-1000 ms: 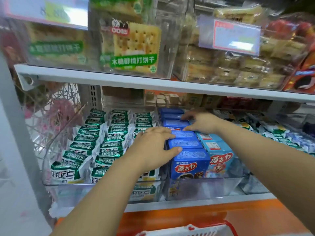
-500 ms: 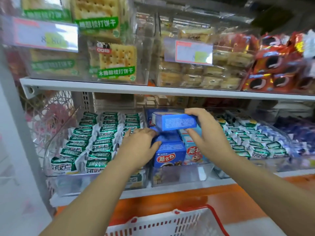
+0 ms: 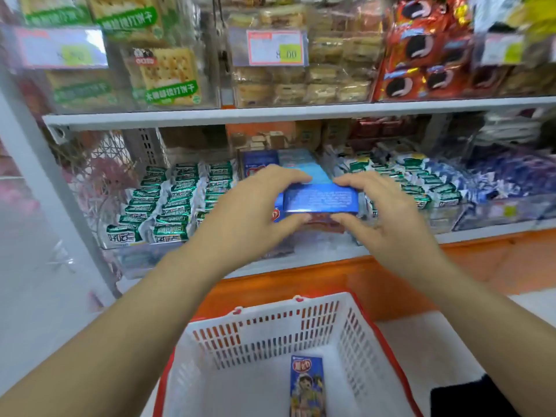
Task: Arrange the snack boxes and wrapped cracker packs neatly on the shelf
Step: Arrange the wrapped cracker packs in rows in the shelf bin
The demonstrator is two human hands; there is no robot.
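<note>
- Got the box [image 3: 320, 197] gripped by both ends: left hand [image 3: 252, 212] curled round the left end, right hand [image 3: 388, 218] round the right. Fingers on top, thumbs underneath.
- Holding it flat in the air, just out from the front edge of the shelf [image 3: 481, 233] and over the front of the blue row [image 3: 260, 164]. Not set down yet.
- Probably best to turn it to match the row's facing first, then slide it in from the front rather than drop it from above.
- Watch the green packs [image 3: 168, 203] just left of the row. Easy to knock with the left knuckles on the way in.
- Would let go with the left first, push home with the right, then square it up with the front edge.
- Can't tell the room left in the row, hidden behind the hands, so go in slow.
- Spare box [image 3: 307, 383] lying in the basket [image 3: 270, 335] below, so likely one more round after this.
</note>
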